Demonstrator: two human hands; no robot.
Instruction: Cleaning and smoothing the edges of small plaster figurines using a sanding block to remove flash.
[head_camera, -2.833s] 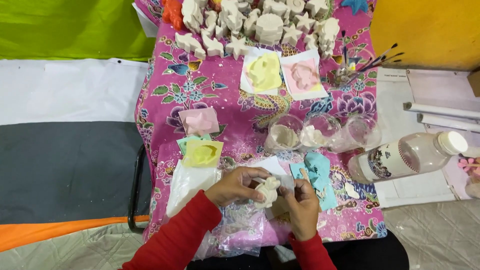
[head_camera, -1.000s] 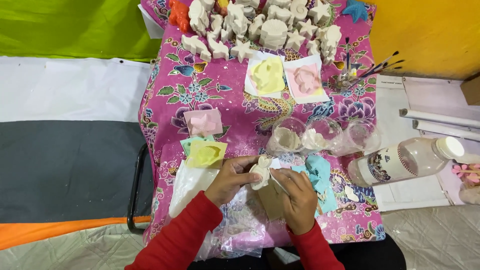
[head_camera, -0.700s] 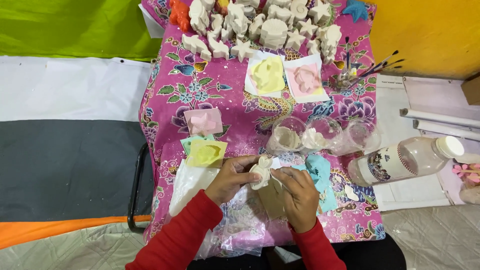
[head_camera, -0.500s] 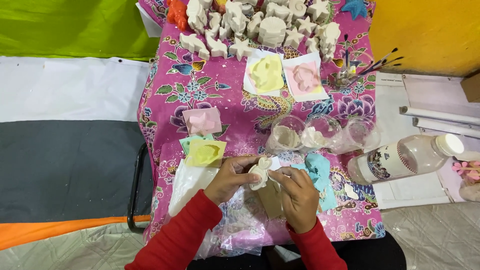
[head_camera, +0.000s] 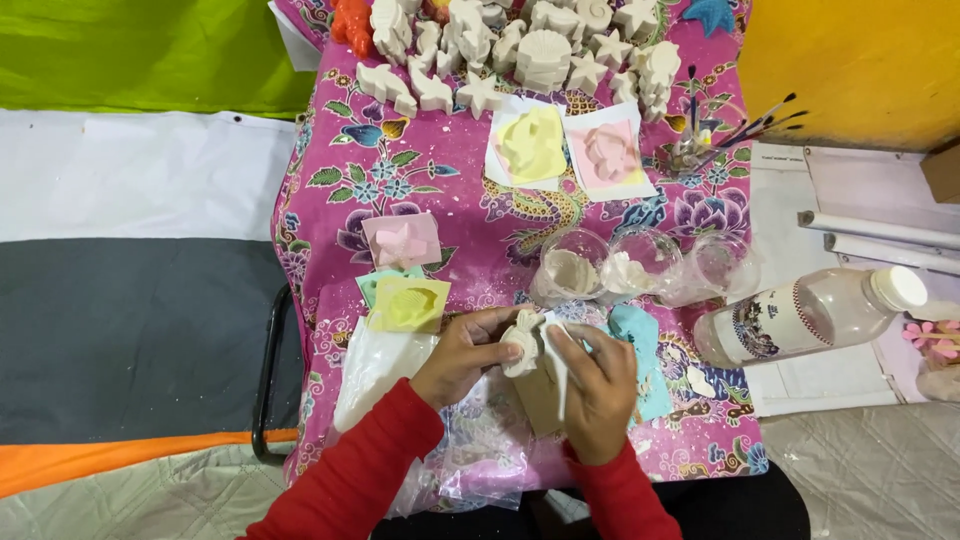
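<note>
My left hand (head_camera: 462, 357) grips a small white plaster figure (head_camera: 521, 345) just above the near edge of the table. My right hand (head_camera: 598, 383) holds a thin white tool (head_camera: 560, 371) against the figure's right side. Both sleeves are red. A brown cardboard piece (head_camera: 538, 400) and clear plastic bags (head_camera: 480, 445) lie beneath the hands. A yellow mould (head_camera: 410, 304) sits just left of my left hand, a blue mould (head_camera: 635, 330) just right of my right hand.
A pink floral cloth (head_camera: 420, 180) covers the table. Several white plaster figures (head_camera: 520, 45) stand at the far edge. Yellow (head_camera: 532, 145) and pink (head_camera: 610, 155) moulds lie mid-table, three clear cups (head_camera: 640, 265) nearer, brushes (head_camera: 740, 130) and a lying plastic bottle (head_camera: 810, 310) at right.
The hands have lifted the plaster figure slightly away from me, and my right hand now works the thin tool along its side.
</note>
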